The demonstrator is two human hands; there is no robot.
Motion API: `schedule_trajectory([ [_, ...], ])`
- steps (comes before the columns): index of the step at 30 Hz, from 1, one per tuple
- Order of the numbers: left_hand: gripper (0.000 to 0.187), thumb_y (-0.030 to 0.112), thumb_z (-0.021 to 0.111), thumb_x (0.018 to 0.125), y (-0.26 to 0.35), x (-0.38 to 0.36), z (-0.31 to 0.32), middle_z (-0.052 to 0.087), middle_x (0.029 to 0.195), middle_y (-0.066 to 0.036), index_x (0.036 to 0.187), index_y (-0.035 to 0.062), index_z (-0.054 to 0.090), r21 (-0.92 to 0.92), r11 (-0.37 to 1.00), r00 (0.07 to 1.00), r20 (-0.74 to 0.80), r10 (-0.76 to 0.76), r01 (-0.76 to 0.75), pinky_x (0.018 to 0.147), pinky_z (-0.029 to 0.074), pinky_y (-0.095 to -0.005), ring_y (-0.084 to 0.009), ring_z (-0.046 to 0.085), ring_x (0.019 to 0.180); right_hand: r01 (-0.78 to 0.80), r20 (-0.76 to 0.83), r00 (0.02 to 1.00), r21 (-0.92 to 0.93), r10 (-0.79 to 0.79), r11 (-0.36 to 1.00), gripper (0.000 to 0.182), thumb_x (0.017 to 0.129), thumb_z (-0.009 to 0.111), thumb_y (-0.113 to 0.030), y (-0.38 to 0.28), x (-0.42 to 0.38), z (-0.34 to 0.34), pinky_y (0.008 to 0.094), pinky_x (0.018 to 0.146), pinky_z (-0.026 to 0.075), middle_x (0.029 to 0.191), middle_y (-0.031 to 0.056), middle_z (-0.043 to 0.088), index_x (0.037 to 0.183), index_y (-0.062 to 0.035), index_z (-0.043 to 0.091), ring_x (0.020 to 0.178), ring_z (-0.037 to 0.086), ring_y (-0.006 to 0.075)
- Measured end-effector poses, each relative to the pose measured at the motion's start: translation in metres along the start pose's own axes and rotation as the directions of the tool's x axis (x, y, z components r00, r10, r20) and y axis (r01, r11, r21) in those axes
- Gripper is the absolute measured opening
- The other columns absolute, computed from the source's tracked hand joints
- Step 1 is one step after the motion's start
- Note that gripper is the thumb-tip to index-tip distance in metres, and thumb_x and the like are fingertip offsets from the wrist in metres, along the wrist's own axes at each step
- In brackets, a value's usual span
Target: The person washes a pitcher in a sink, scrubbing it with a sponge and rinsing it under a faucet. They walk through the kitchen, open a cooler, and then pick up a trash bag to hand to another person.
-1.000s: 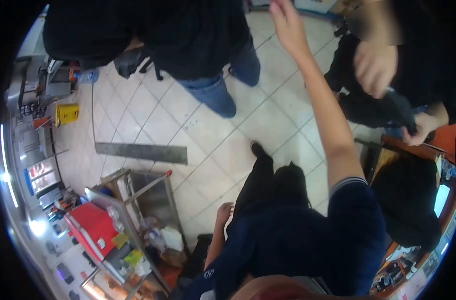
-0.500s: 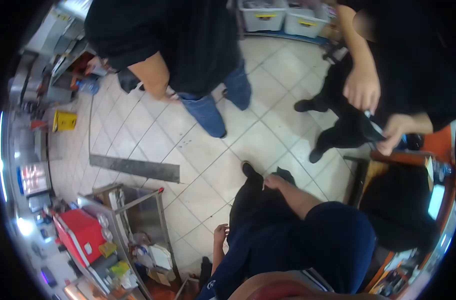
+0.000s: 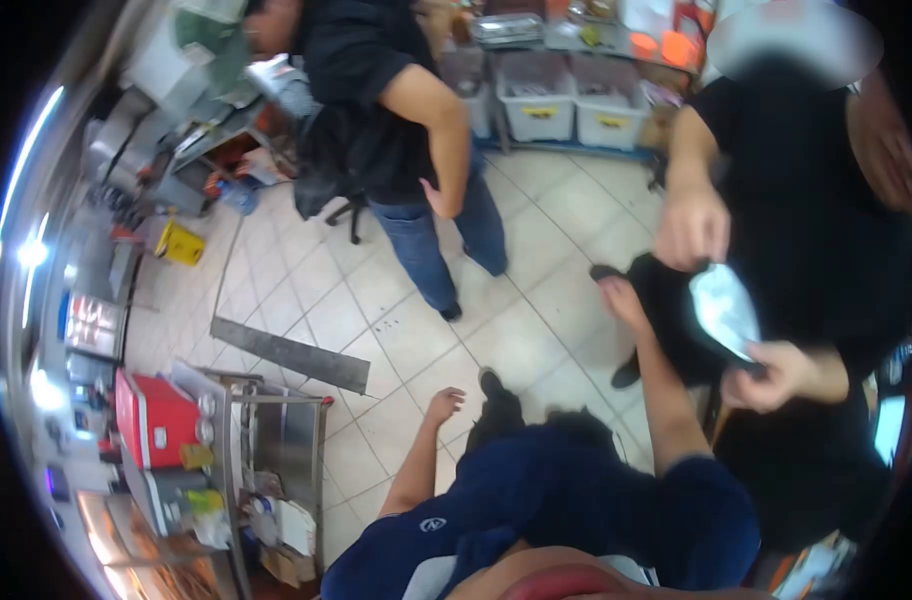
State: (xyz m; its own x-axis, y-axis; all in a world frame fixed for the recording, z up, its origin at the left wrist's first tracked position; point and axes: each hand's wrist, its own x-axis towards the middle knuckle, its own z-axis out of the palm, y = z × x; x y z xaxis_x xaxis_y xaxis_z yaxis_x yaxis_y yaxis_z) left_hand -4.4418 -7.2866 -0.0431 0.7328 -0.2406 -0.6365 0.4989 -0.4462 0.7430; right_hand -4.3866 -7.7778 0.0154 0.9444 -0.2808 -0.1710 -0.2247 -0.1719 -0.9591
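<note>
My left hand (image 3: 446, 403) hangs in front of me over the tiled floor (image 3: 416, 345). Its fingers are loosely curled and apart, with nothing in them. Reaching forward to the right, my right hand (image 3: 621, 300) is also free of any object, its fingers loosely extended. Nearest to it is a co-worker in black, whose two hands hold a flat, pale, shiny object (image 3: 724, 308) with dark ends; I cannot make out its kind. A visible distance separates my right hand from that object.
Another person in jeans (image 3: 416, 250) stands ahead on the left. A metal cart (image 3: 276, 400) is at the lower left, beside a red cooler box (image 3: 161, 420). White bins (image 3: 534, 110) sit under the back counter. A grey strip (image 3: 291, 355) crosses the floor.
My view has tilted up. My right hand has extended forward from near my leg, and my left has swung forward. The co-worker's object now shows its pale face; the person in jeans has turned.
</note>
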Motion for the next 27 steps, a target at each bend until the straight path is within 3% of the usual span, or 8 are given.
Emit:
schedule_trajectory([
  [7,0.031,-0.001,0.043,0.066,-0.008,-0.002,0.125,0.065,0.085,-0.009,0.090,0.0009,0.062,0.349,0.877,0.931,0.274,0.240,-0.329,0.070,0.049,-0.0302,-0.0172,0.060,0.076,-0.707,0.258,0.406,-0.519,0.877,0.480,0.020,0.073,0.057,-0.019,0.301,-0.252,-0.032,0.0417,0.055,0.044,0.072,0.0076,0.062,0.086,-0.0059,0.065,0.060,0.056,0.0232],
  [8,0.032,-0.001,0.042,0.065,-0.030,-0.004,0.139,0.065,0.084,-0.010,0.090,0.0011,0.063,0.256,0.916,0.910,0.359,0.207,-0.309,0.071,0.049,-0.0306,-0.0181,0.060,0.076,-0.017,0.354,0.132,-0.933,0.926,0.359,0.026,0.073,0.059,-0.023,0.216,-0.276,-0.025,0.0429,0.071,0.046,0.090,0.0078,0.065,0.091,-0.0059,0.065,0.078,0.061,0.0274],
  [10,0.034,-0.001,0.040,0.065,-0.057,-0.012,0.146,0.065,0.084,-0.010,0.090,0.0013,0.063,0.163,0.951,0.879,0.446,0.166,-0.262,0.072,0.048,-0.0310,-0.0190,0.060,0.077,0.431,0.696,0.661,-0.658,0.280,0.617,0.010,0.067,0.061,-0.014,0.235,-0.354,-0.063,0.0396,0.059,0.044,0.074,0.0106,0.062,0.072,-0.0054,0.063,0.062,0.057,0.0251],
  [14,0.031,0.002,0.044,0.067,-0.079,-0.030,0.115,0.064,0.085,-0.013,0.091,0.0016,0.063,-0.071,0.997,0.933,0.357,0.051,-0.028,0.070,0.048,-0.0324,-0.0211,0.060,0.078,-0.335,0.277,0.258,-0.873,0.926,0.355,0.032,0.075,0.056,-0.025,0.280,-0.327,-0.008,0.0419,0.069,0.048,0.097,0.0082,0.064,0.100,-0.0065,0.063,0.079,0.062,0.0268],
  [18,0.023,0.009,0.054,0.072,-0.137,-0.043,0.074,0.065,0.078,-0.011,0.093,0.0064,0.064,0.405,0.912,0.996,0.091,0.023,-0.058,0.062,0.049,-0.0322,-0.0190,0.062,0.071,-0.542,0.262,0.606,-0.555,0.751,0.631,0.031,0.077,0.052,-0.027,0.238,-0.242,-0.004,0.0389,0.057,0.049,0.080,0.0107,0.063,0.093,-0.0022,0.062,0.061,0.061,0.0246],
  [22,0.019,0.012,0.059,0.074,-0.167,-0.077,0.028,0.065,0.072,-0.009,0.092,0.0091,0.065,0.253,0.960,0.986,0.075,-0.146,0.123,0.053,0.047,-0.0298,-0.0179,0.061,0.060,0.339,0.461,0.754,-0.883,0.467,0.324,0.020,0.079,0.052,-0.017,0.154,-0.142,0.028,0.0309,0.048,0.047,0.072,0.0103,0.063,0.087,-0.0010,0.059,0.058,0.060,0.0217],
  [24,0.018,0.010,0.059,0.073,-0.184,-0.096,0.008,0.065,0.072,-0.007,0.090,0.0061,0.065,-0.032,0.981,0.981,0.034,-0.191,0.192,0.047,0.045,-0.0277,-0.0149,0.059,0.057,-0.346,0.139,0.849,-0.582,0.509,0.736,0.018,0.078,0.052,-0.017,0.087,-0.123,0.061,0.0284,0.046,0.045,0.069,0.0094,0.061,0.084,-0.0009,0.059,0.054,0.057,0.0183],
  [27,0.020,0.006,0.057,0.070,-0.232,-0.126,-0.023,0.063,0.070,-0.006,0.089,0.0058,0.065,-0.264,0.959,0.992,-0.044,-0.115,0.099,0.043,0.042,-0.0248,-0.0118,0.055,0.052,-0.168,0.197,0.948,-0.356,0.250,0.919,0.015,0.076,0.054,-0.013,0.056,-0.105,0.135,0.0275,0.049,0.045,0.069,0.0084,0.059,0.083,-0.0006,0.059,0.057,0.056,0.0146],
])
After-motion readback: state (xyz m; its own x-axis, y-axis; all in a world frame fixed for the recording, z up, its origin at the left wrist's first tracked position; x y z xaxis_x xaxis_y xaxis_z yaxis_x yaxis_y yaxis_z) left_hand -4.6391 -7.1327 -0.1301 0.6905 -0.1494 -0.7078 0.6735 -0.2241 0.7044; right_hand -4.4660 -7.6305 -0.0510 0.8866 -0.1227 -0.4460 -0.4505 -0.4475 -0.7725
